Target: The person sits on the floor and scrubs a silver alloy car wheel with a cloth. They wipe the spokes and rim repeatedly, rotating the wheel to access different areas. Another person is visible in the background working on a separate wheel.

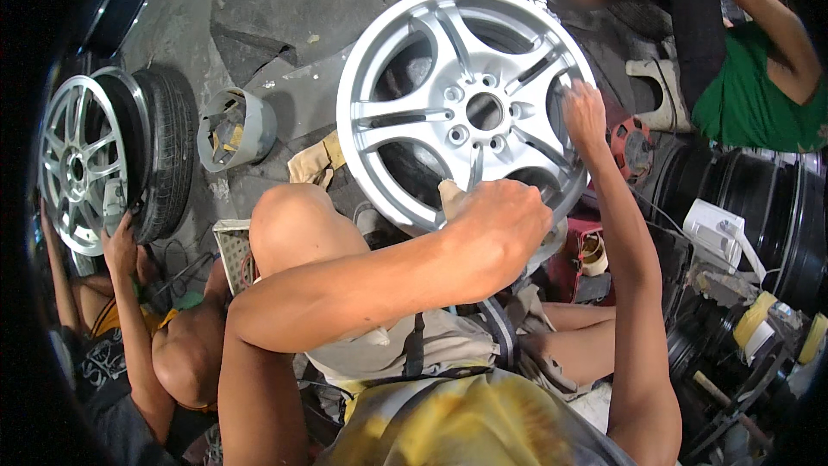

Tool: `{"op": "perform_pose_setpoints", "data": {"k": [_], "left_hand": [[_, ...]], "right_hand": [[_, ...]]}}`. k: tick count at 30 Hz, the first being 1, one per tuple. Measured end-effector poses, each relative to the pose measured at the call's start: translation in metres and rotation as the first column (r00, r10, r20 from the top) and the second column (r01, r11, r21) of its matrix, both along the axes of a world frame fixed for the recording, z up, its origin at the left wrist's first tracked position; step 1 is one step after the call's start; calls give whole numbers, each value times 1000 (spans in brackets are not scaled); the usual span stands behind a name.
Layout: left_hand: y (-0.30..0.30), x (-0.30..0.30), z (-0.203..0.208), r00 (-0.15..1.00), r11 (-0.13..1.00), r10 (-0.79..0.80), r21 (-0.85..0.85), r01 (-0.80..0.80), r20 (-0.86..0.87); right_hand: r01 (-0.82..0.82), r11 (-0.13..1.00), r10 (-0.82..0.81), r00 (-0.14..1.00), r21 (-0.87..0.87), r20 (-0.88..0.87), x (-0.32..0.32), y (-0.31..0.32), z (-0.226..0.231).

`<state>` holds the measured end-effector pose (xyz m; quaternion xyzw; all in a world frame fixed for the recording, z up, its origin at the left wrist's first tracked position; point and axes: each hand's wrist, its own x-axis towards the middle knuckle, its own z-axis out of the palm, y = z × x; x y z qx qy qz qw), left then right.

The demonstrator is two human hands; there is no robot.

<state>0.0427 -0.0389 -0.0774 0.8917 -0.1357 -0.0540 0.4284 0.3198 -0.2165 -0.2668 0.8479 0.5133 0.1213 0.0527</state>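
A silver alloy wheel (pixel 423 112) with several twin spokes and a round centre bore fills the middle of the view, its face turned up toward me. Across its near edge lies my left hand (pixel 502 229), closed in a fist. A small tan folded piece (pixel 450 198), like sandpaper or cloth, sticks out beside its thumb side. At the wheel's right edge, my right hand (pixel 585 116) is curled over the lip; its fingertips are slightly blurred. What the wheel rests on is mostly hidden beneath it.
On the left, a person holds another silver wheel (pixel 82 164) beside a black tyre (pixel 164 155). A grey bucket (pixel 259 125) with scraps stands near a tan glove (pixel 315 162). To the right are a red machine part (pixel 631 145), dark wheel barrels (pixel 746 198) and a seated person in green (pixel 759 95).
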Motion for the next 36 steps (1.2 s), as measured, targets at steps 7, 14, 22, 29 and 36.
{"op": "perform_pose_setpoints", "data": {"k": [7,14,22,29,36], "left_hand": [[-7,8,8,993,989,-32,141,49,-118],[-4,9,11,990,985,-11,169,35,-137],[0,8,6,991,991,2,132,15,-131],[-4,8,4,990,988,-18,147,39,-139],[2,6,0,988,986,6,164,19,-153]], "right_hand": [[16,998,-17,1000,-65,-12,-2,12,8],[17,999,-17,1000,-31,-16,-16,-2,12],[12,1000,-11,1000,-24,29,-16,-4,7],[54,999,-54,998,6,22,-6,25,8],[148,989,-150,987,-28,-63,-11,26,4]]}}
